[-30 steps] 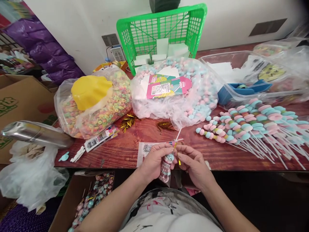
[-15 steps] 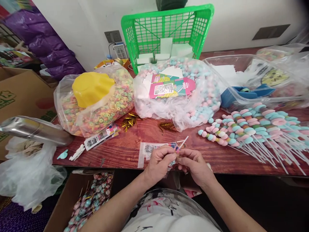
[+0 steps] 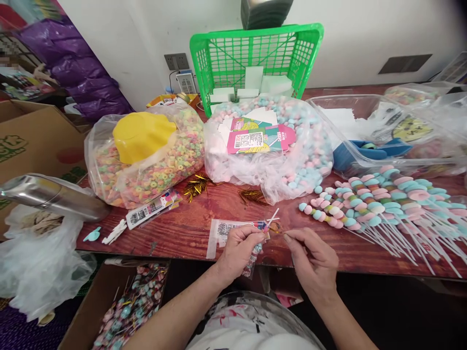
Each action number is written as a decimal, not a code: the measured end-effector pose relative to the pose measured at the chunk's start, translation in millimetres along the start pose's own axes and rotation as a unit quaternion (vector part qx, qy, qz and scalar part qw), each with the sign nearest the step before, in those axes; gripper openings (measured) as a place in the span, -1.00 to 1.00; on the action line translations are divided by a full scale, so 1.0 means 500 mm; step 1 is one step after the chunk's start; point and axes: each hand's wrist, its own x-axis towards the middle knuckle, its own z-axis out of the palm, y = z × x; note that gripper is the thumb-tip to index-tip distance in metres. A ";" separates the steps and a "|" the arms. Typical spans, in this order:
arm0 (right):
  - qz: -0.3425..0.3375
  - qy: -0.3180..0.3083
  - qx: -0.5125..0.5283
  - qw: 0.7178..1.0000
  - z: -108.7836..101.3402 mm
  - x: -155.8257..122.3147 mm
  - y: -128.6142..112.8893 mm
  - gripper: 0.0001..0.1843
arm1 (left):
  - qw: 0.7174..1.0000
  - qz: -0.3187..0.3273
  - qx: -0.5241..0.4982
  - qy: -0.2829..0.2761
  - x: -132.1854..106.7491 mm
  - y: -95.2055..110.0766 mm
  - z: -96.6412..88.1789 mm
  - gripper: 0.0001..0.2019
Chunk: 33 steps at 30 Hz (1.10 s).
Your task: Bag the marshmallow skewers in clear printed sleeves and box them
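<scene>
My left hand (image 3: 239, 250) is closed round the neck of a small clear printed bag holding a candy skewer (image 3: 255, 248), its white stick poking up past my fingers. My right hand (image 3: 315, 260) sits just to the right, thumb and forefinger pinched on a gold twist tie (image 3: 275, 227) at the bag's neck. Both hands hover over the near edge of the red-brown wooden table (image 3: 189, 228). A flat stack of empty printed bags (image 3: 221, 232) lies under my left hand.
Loose candy skewers (image 3: 383, 199) are piled at the right. Behind stand a bag of coloured cereal rings (image 3: 146, 155) with a yellow bowl, a bag of pink-blue candies (image 3: 277, 141), a green basket (image 3: 255, 53), clear tubs, gold ties (image 3: 195, 183). A carton of wrapped skewers (image 3: 127, 306) sits below left.
My right hand has drawn a little to the right of the bag neck, pulling the gold tie. My left hand keeps its grip. The view has tilted slightly down.
</scene>
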 end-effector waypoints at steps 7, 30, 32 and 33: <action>-0.079 0.037 0.034 0.996 0.017 -0.030 -0.037 -0.71 | 0.998 0.037 0.002 -0.045 0.005 -0.017 0.010 -0.81; -0.054 -0.049 0.068 0.995 0.011 -0.004 0.000 -0.76 | 0.995 0.021 -0.028 -0.089 -0.001 -0.035 0.003 -0.77; -0.043 -0.055 0.081 0.994 0.010 -0.006 0.003 -0.78 | 0.995 0.013 -0.033 -0.089 -0.001 -0.034 0.003 -0.77; -0.037 -0.056 0.085 0.994 0.009 -0.007 0.005 -0.79 | 0.995 0.011 -0.034 -0.091 0.000 -0.033 0.003 -0.77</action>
